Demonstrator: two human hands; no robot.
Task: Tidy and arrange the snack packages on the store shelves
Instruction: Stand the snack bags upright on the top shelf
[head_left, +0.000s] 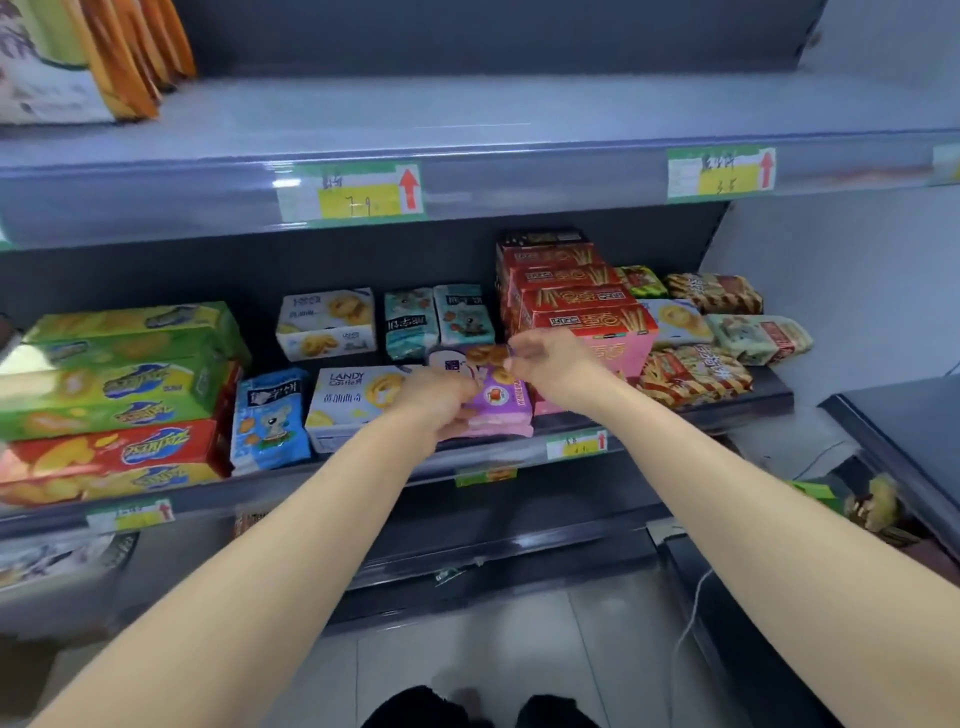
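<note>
There is only one view, from a wide-angle camera on the person's head. It looks forward and down, facing the middle shelf (363, 470) from close range. The upper shelf (467, 171) crosses the top, the floor (467, 639) fills the bottom, and both forearms reach in from below.

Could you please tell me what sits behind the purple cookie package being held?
Behind the purple cookie package stand two teal pouches. Both hands, left and right, hide its lower-left part and top-right corner.
</note>
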